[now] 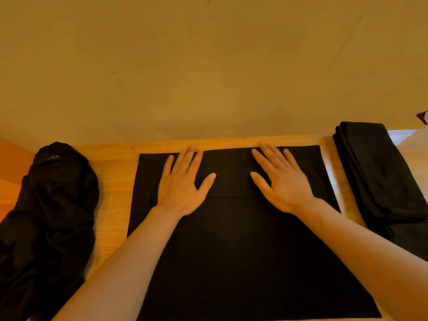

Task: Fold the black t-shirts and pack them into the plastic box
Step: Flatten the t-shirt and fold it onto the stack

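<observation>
The shirt [231, 239] lies flat under my palms on the table [111, 181], its long axis running from me toward the far edge. My left hand [183, 184] and right hand [282, 184] press on its far end, fingers straight, gripping nothing. Left of them sits a crumpled heap [48, 223]; right, a folded stack [379, 172].

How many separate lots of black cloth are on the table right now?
3: a crumpled heap at left, one flat shirt centre under both hands, a folded stack at right. Each pile may hold several shirts.
</observation>
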